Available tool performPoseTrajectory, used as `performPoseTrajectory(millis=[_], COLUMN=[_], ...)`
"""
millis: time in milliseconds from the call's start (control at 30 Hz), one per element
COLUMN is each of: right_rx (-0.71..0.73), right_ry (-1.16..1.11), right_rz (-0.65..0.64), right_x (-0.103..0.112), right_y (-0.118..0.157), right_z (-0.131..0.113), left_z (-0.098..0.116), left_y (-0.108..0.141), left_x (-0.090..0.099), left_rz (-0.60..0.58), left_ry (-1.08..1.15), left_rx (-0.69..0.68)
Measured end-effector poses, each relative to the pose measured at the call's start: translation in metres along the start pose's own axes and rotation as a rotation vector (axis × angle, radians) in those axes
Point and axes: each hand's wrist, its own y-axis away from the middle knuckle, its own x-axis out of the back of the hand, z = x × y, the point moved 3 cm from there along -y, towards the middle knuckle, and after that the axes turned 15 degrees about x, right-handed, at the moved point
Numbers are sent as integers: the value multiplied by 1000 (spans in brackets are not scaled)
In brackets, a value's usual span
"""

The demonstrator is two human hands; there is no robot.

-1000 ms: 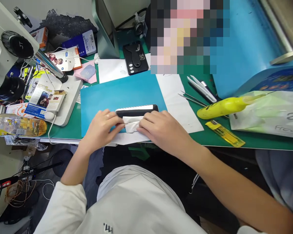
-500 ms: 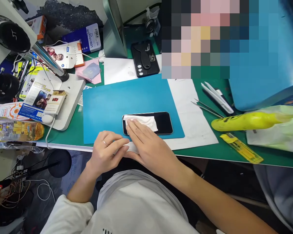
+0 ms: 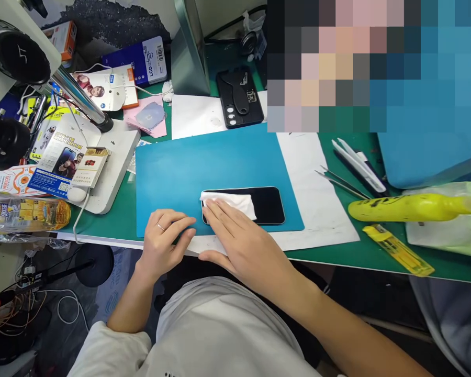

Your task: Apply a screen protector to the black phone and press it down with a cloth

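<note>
A black phone (image 3: 270, 205) lies screen up near the front edge of a blue mat (image 3: 172, 173). Over its left part is a white cloth (image 3: 243, 203). My right hand (image 3: 241, 230) rests flat on the cloth, fingers extended and thumb apart, pressing it against the screen. Left of the phone, my left hand (image 3: 167, 238) hovers by the mat's front edge, fingers curved, with a gap between thumb and fingers and nothing in it. A ring is on one of its fingers.
Behind the mat lies a black phone case (image 3: 241, 99). Tweezers (image 3: 343, 183), a yellow bottle (image 3: 404, 207) and a yellow packet (image 3: 398, 250) are to the right. A white stand base (image 3: 118, 157), boxes and a drink bottle (image 3: 27, 212) occupy the left.
My left hand has drawn away to the left from my right hand, and its thumb and fingers have parted. The view has shifted slightly. My right hand stays on the cloth.
</note>
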Motion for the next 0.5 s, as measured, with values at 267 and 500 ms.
performPoseTrajectory(millis=[267,500], right_rx=[-2,-43], right_ry=[-26,34], right_rz=[0,-7], right_x=[-2,11], right_y=[-1,35], right_z=[-7,-10], left_z=[-4,-8], left_y=[2,0], left_x=[8,14], left_rz=[1,43], left_ry=[-41,-61], left_rx=[40,60])
